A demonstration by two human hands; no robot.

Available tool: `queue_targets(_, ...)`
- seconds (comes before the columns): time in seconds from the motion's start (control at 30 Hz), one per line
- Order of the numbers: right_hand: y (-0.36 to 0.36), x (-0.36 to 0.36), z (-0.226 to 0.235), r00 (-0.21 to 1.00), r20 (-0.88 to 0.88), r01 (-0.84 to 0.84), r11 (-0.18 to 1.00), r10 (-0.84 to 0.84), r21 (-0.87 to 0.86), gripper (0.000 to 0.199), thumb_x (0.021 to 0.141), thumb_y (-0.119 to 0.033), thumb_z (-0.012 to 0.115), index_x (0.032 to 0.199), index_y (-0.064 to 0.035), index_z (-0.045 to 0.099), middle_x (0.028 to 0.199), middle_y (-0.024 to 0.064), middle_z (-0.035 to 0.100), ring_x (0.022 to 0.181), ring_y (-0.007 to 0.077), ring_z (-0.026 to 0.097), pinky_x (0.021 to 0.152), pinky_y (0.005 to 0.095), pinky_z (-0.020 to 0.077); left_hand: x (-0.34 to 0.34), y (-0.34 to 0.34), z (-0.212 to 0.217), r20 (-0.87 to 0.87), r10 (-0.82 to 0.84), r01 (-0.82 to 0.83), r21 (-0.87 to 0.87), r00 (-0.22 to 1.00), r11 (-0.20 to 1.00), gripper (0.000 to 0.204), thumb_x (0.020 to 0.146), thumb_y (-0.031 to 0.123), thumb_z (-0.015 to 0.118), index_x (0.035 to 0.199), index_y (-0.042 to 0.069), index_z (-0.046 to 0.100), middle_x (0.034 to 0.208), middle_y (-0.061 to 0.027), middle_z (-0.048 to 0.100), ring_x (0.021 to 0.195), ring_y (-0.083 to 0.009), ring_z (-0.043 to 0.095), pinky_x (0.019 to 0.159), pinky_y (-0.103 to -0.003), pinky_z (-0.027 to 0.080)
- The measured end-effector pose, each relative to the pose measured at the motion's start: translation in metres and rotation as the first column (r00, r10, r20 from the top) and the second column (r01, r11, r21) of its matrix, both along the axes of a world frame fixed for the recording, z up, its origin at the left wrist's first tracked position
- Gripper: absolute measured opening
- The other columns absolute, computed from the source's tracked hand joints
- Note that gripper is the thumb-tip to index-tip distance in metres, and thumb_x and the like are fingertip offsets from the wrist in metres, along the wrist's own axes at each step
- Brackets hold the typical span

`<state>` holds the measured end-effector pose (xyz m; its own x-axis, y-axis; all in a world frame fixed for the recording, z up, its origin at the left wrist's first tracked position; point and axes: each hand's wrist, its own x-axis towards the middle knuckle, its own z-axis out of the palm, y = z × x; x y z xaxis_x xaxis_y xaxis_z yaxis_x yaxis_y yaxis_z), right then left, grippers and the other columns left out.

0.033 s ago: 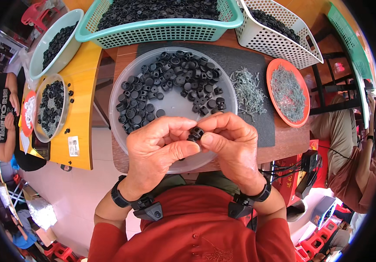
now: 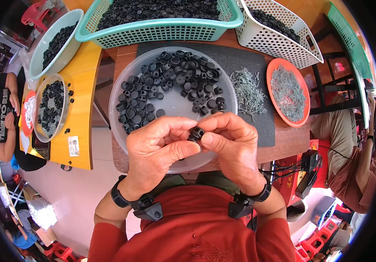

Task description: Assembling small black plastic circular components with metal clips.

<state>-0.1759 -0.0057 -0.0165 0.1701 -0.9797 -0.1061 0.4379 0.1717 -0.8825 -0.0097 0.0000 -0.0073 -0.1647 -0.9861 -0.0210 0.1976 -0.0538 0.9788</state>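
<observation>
Over the near side of a round clear plastic tub [image 2: 175,104], my two hands meet at a small black plastic part [image 2: 195,134] that looks like a cord lock with slots in its side. My left hand [image 2: 155,146] pinches it between thumb and bent fingers from the left. From the right, the thumb and forefinger of my right hand [image 2: 233,146] close on the same part. My fingers hide some of it. Loose black barrels and caps [image 2: 137,105] lie in the tub, mostly along its left and far sides.
Thin metal pieces, perhaps springs [image 2: 249,91], lie heaped on a dark mat [image 2: 264,131]; more fill an orange dish [image 2: 270,74]. Behind stand a green basket [image 2: 161,35] and a white basket [image 2: 279,50] of black parts. A co-worker [image 2: 0,109] sits left beside a yellow table [image 2: 81,131].
</observation>
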Motion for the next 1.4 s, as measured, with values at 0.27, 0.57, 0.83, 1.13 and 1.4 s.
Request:
queue_targets(0.27,-0.0001,0.0056,0.0047,0.998,0.047,0.034,0.999,-0.033,-0.032,0.015,0.079,0.006,0.065,0.093,-0.0003,0.065,0.087,0.0035,0.064,0.078,0.0093,0.059,0.073,0.0225,0.0491,-0.0018,-0.0007,-0.0010,0.009,0.022,-0.022,-0.047,1.000,0.999,0.034,0.071,-0.004,0.073,0.103,-0.003,0.064,0.085,-0.0030,0.058,0.076,-0.0090,0.056,0.067,-0.021,0.048)
queue_targets(0.57,-0.0014,0.0003,-0.0013,0.999,-0.018,-0.031,0.995,0.029,-0.095,0.016,0.078,0.009,0.064,0.091,0.0003,0.066,0.084,0.0029,0.061,0.080,0.0094,0.057,0.074,0.0226,0.0460,0.0032,-0.0023,-0.0028,0.070,-0.023,0.026,-0.051,0.997,0.998,0.034,0.071,-0.002,0.074,0.103,-0.003,0.063,0.085,-0.0042,0.060,0.075,-0.0085,0.057,0.067,-0.022,0.049)
queue_targets(0.83,-0.0050,0.0007,-0.0050,0.999,-0.014,-0.032,0.993,0.031,-0.116,0.018,0.074,0.010,0.065,0.088,-0.0001,0.067,0.080,0.0020,0.058,0.079,0.0098,0.055,0.074,0.0241,0.0447,0.0029,-0.0063,-0.0044,-0.081,-0.057,0.065,0.098,0.995,0.993,0.033,0.072,-0.001,0.075,0.103,-0.002,0.063,0.081,-0.0018,0.061,0.072,-0.0066,0.055,0.065,-0.020,0.047)
queue_targets(1.13,-0.0036,0.0038,-0.0025,0.998,-0.055,-0.029,0.994,0.023,-0.108,0.017,0.075,0.011,0.064,0.088,-0.0004,0.066,0.083,0.0029,0.061,0.079,0.0096,0.057,0.074,0.0240,0.0465,0.0023,-0.0019,-0.0047,-0.091,-0.033,0.037,0.049,0.995,0.998,0.030,0.075,0.000,0.073,0.103,-0.002,0.061,0.084,-0.0030,0.063,0.075,-0.0070,0.057,0.066,-0.021,0.048)
queue_targets(1.4,-0.0028,0.0051,0.0011,0.998,-0.055,-0.021,0.991,0.013,-0.130,0.016,0.077,0.011,0.063,0.087,-0.0010,0.063,0.082,0.0015,0.061,0.079,0.0078,0.058,0.073,0.0231,0.0473,0.0003,-0.0044,-0.0024,0.053,-0.040,0.042,-0.030,0.998,0.999,0.023,0.078,0.010,0.073,0.092,0.000,0.059,0.084,-0.0039,0.065,0.076,-0.0063,0.060,0.067,-0.021,0.050)
